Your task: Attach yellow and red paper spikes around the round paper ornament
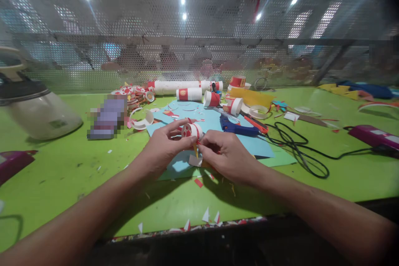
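Note:
A small white paper cup piece with red patterns [188, 131] is held over blue paper at the middle of the table. My left hand [166, 141] is closed round its left side, fingers over the top and thumb below. With thumb and fingers pinched, my right hand [226, 153] grips a thin red strip [198, 143] at the cup piece's lower right edge. A yellow bit hangs just beneath. Below the hands lies a small whitish paper scrap [195, 160]. The fingertips of my right hand are partly hidden.
A blue glue gun [238, 126] lies right of my hands, its black cable [307, 153] looping rightward. Paper cups [189, 94] and a long cup stack [177, 87] lie behind. A kettle [43, 108] stands left, near a blurred-out phone-like object [109, 118]. Paper scraps litter the green table [102, 191].

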`<act>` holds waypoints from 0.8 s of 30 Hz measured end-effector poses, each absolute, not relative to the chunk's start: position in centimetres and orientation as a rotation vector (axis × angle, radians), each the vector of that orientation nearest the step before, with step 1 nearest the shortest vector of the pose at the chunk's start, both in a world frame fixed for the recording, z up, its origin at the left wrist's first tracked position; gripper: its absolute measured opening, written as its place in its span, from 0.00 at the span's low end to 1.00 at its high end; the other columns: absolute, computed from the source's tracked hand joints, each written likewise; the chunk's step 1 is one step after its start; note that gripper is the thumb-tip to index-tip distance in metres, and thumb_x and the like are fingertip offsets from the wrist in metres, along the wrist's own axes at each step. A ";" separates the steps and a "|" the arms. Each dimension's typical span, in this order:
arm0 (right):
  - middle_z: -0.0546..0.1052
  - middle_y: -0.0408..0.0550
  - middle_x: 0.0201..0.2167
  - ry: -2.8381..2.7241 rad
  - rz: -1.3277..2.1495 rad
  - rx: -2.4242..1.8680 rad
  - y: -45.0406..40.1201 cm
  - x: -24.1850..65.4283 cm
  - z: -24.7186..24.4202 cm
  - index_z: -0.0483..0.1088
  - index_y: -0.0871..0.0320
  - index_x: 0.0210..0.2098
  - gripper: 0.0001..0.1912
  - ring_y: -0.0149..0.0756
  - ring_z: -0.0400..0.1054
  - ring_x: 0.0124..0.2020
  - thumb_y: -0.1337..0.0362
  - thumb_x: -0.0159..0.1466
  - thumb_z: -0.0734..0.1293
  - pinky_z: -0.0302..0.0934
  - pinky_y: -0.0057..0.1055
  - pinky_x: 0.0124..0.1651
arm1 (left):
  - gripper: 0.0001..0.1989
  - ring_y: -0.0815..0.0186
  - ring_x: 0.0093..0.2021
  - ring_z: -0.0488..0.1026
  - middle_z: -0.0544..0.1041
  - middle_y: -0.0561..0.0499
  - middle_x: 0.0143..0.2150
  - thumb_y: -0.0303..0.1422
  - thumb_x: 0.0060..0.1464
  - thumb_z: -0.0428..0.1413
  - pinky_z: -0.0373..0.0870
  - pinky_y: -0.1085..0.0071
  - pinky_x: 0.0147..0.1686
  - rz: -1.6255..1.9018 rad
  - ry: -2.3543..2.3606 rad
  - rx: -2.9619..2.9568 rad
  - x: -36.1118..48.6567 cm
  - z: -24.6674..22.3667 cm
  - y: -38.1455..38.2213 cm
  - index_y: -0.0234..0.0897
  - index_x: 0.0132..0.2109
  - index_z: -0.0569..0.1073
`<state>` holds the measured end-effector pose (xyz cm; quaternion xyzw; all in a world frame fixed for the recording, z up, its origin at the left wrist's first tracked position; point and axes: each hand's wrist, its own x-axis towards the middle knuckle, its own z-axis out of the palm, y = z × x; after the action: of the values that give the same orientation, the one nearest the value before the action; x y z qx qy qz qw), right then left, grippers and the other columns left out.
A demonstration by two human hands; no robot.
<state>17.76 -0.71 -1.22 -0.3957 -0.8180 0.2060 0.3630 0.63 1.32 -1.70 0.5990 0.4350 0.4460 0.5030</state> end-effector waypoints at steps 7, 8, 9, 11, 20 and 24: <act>0.65 0.42 0.22 -2.136 0.500 -0.962 -0.5 17.8 -1.2 0.63 0.62 0.22 0.11 0.27 0.57 0.24 0.72 0.61 0.60 0.51 0.26 0.28 | 0.23 0.59 0.43 0.73 0.76 0.45 0.42 0.37 0.46 0.62 0.68 0.63 0.42 1.089 1.057 1.486 0.5 -2.2 1.6 0.43 0.51 0.72; 0.65 0.42 0.22 -2.136 0.500 -0.953 -0.5 17.9 -1.2 0.64 0.62 0.22 0.11 0.27 0.57 0.24 0.72 0.61 0.60 0.52 0.26 0.28 | 0.23 0.59 0.42 0.73 0.76 0.45 0.42 0.37 0.46 0.62 0.68 0.63 0.41 1.091 1.061 1.490 0.5 -2.2 1.6 0.43 0.51 0.71; 0.65 0.42 0.22 -2.136 0.503 -0.945 -0.5 17.9 -1.2 0.64 0.62 0.21 0.11 0.27 0.57 0.24 0.73 0.61 0.60 0.52 0.26 0.29 | 0.23 0.60 0.41 0.73 0.77 0.46 0.41 0.37 0.46 0.62 0.68 0.63 0.40 1.093 1.065 1.488 0.5 -2.2 1.6 0.43 0.51 0.71; 0.65 0.42 0.22 -2.131 0.517 -0.935 -0.5 17.8 -1.3 0.64 0.62 0.21 0.11 0.26 0.57 0.24 0.73 0.60 0.60 0.52 0.26 0.28 | 0.23 0.60 0.40 0.73 0.77 0.45 0.41 0.36 0.46 0.61 0.69 0.63 0.39 1.099 1.078 1.481 0.6 -2.1 1.5 0.42 0.51 0.71; 0.65 0.41 0.21 -2.104 0.536 -0.913 -0.7 17.8 -1.2 0.64 0.62 0.21 0.11 0.26 0.56 0.23 0.73 0.60 0.60 0.52 0.25 0.28 | 0.23 0.61 0.37 0.73 0.76 0.46 0.38 0.36 0.43 0.63 0.70 0.65 0.36 1.140 1.110 1.417 1.2 -1.8 1.0 0.39 0.49 0.72; 0.64 0.41 0.20 -2.075 0.518 -0.917 -0.6 17.8 -1.4 0.63 0.62 0.20 0.11 0.25 0.55 0.23 0.74 0.59 0.61 0.51 0.25 0.27 | 0.27 0.62 0.37 0.73 0.76 0.46 0.39 0.38 0.44 0.63 0.70 0.67 0.36 1.120 1.092 1.389 1.1 -1.9 1.0 0.40 0.52 0.70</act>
<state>17.85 -0.57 -1.39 -0.3619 -0.8186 0.2045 0.3963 1.11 0.99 -1.89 0.5745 0.4519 0.4635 0.5010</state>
